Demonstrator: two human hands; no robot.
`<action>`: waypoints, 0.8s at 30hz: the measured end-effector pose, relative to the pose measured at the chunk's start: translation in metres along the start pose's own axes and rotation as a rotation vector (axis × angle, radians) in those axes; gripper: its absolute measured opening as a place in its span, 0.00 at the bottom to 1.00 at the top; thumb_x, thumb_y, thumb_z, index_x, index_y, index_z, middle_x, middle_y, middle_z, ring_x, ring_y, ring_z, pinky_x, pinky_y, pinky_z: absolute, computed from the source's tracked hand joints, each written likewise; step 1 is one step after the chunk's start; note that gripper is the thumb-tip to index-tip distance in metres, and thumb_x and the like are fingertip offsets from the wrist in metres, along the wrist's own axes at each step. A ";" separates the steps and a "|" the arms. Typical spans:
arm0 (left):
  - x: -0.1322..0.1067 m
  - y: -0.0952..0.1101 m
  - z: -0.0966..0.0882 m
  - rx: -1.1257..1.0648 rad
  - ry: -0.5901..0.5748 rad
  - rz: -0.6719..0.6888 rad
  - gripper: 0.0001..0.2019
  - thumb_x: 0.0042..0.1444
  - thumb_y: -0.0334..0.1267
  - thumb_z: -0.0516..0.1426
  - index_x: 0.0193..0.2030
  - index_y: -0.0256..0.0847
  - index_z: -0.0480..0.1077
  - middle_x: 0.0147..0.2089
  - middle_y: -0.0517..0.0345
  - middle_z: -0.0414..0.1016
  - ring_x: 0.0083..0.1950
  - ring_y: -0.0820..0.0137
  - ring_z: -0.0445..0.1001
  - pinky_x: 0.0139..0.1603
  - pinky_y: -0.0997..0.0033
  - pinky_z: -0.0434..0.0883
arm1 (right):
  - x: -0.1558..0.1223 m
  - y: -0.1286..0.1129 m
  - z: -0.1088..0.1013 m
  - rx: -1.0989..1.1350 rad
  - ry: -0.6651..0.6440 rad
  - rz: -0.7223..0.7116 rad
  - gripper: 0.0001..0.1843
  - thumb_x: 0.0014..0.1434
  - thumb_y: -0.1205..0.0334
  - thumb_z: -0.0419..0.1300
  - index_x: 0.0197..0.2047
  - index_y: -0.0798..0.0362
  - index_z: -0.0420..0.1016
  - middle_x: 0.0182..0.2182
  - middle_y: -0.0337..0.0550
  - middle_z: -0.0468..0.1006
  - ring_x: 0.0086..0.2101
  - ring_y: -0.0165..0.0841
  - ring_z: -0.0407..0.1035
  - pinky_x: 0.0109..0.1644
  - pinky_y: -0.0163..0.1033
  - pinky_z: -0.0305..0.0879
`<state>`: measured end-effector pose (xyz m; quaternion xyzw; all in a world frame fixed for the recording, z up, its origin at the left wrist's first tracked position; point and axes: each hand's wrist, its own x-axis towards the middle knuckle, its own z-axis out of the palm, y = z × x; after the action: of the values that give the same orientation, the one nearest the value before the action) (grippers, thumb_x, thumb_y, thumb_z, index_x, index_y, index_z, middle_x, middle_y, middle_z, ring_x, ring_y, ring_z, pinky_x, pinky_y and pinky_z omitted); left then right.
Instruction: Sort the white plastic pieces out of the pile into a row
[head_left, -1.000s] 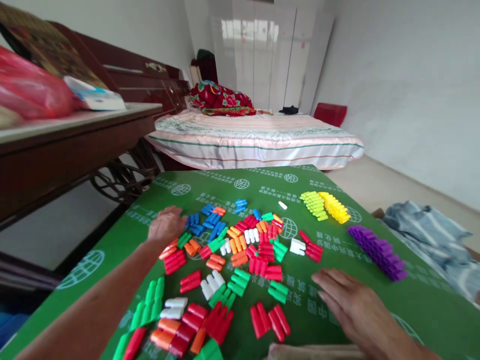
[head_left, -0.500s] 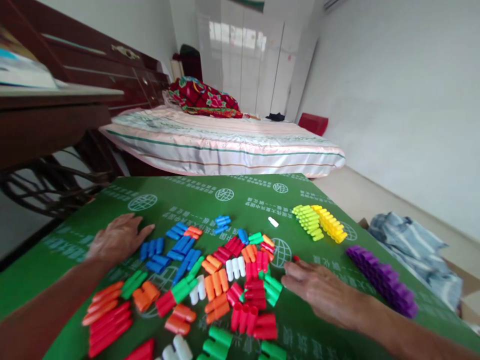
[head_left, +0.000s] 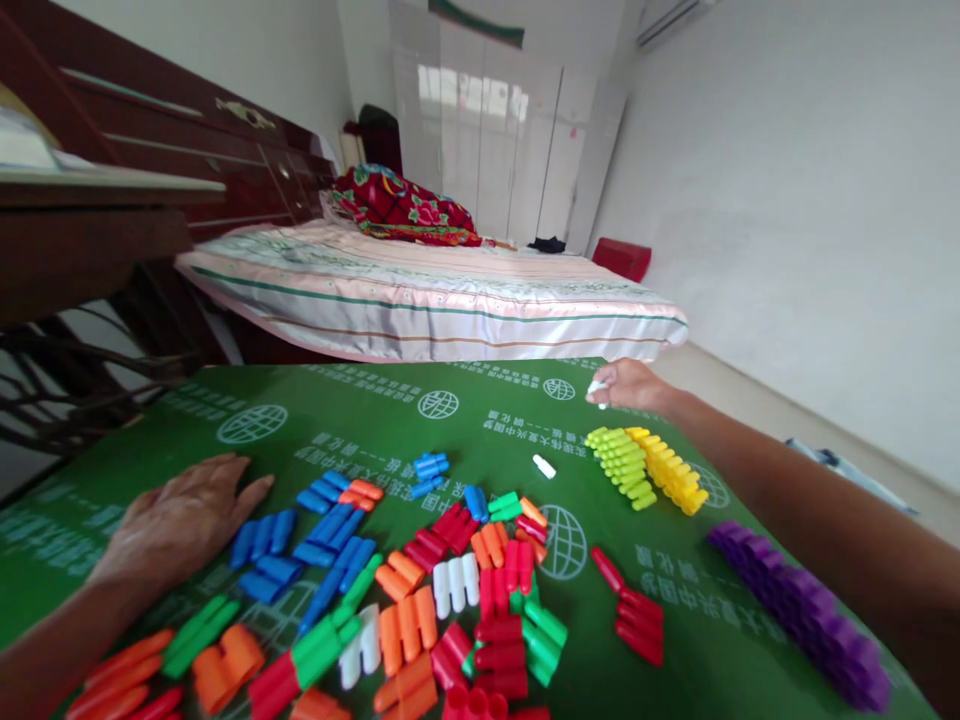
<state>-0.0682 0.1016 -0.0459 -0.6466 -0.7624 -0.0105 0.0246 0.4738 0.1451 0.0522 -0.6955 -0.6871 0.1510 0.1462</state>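
My left hand (head_left: pixel 180 515) rests flat on the green board, fingers stretched out, just left of the blue bullet-shaped plastic blocks (head_left: pixel 262 537). Out at the far right corner, my right hand (head_left: pixel 626 385) pinches a small white plastic block (head_left: pixel 598 392) above the board. Nearer to me lies a single white block (head_left: pixel 544 466) by itself. Close to my right hand stand rows of lime green blocks (head_left: pixel 621 466) and yellow blocks (head_left: pixel 667 470). A joined red piece (head_left: pixel 637 610) lies right of the mixed group, which includes orange blocks (head_left: pixel 407 630) and white blocks (head_left: pixel 455 585).
The printed green board (head_left: pixel 360 400) covers the work surface. A long purple row of blocks (head_left: pixel 799 615) lies along its right side, under my right forearm. Beyond the far edge is a bed (head_left: pixel 450 300); a dark wooden table (head_left: pixel 90 230) stands at the left.
My right hand has moved from beside the red blocks to the far right corner and now holds a white block. The red piece it partly covered shows fully. The view has shifted slightly.
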 end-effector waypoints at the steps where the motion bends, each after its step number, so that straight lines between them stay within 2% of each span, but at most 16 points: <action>1: -0.001 0.002 -0.002 0.006 -0.021 -0.014 0.47 0.54 0.59 0.26 0.66 0.27 0.58 0.70 0.38 0.57 0.71 0.50 0.56 0.68 0.44 0.56 | 0.019 0.007 0.003 -0.005 0.015 0.103 0.10 0.51 0.58 0.68 0.32 0.57 0.78 0.21 0.38 0.76 0.23 0.29 0.69 0.26 0.31 0.62; 4: -0.004 0.005 -0.004 0.037 -0.040 -0.029 0.48 0.53 0.59 0.25 0.67 0.26 0.56 0.71 0.39 0.56 0.71 0.51 0.55 0.69 0.47 0.55 | 0.058 0.023 0.019 -0.031 0.027 0.263 0.12 0.50 0.58 0.70 0.31 0.58 0.77 0.20 0.40 0.76 0.20 0.29 0.69 0.23 0.31 0.63; 11: -0.001 0.000 0.003 0.071 -0.030 -0.004 0.45 0.54 0.58 0.28 0.66 0.27 0.57 0.70 0.40 0.57 0.71 0.52 0.56 0.69 0.50 0.55 | 0.096 0.054 0.050 -0.065 0.023 0.333 0.16 0.50 0.55 0.71 0.34 0.60 0.77 0.25 0.47 0.79 0.20 0.33 0.72 0.20 0.33 0.66; 18: 0.000 -0.002 0.007 0.063 -0.009 0.002 0.43 0.55 0.58 0.30 0.65 0.28 0.58 0.70 0.40 0.58 0.70 0.51 0.57 0.69 0.49 0.56 | 0.116 0.069 0.065 -0.079 -0.001 0.361 0.25 0.47 0.48 0.72 0.39 0.59 0.78 0.30 0.50 0.81 0.20 0.35 0.74 0.20 0.35 0.69; 24: -0.003 -0.001 0.005 0.031 0.007 0.008 0.42 0.55 0.58 0.32 0.64 0.28 0.59 0.68 0.39 0.60 0.69 0.50 0.58 0.69 0.49 0.56 | 0.124 0.076 0.068 -0.109 0.005 0.381 0.26 0.49 0.46 0.70 0.43 0.59 0.77 0.32 0.50 0.81 0.21 0.35 0.74 0.22 0.36 0.70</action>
<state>-0.0686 0.0983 -0.0515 -0.6492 -0.7597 -0.0005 0.0373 0.5160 0.2678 -0.0417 -0.8201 -0.5500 0.1367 0.0791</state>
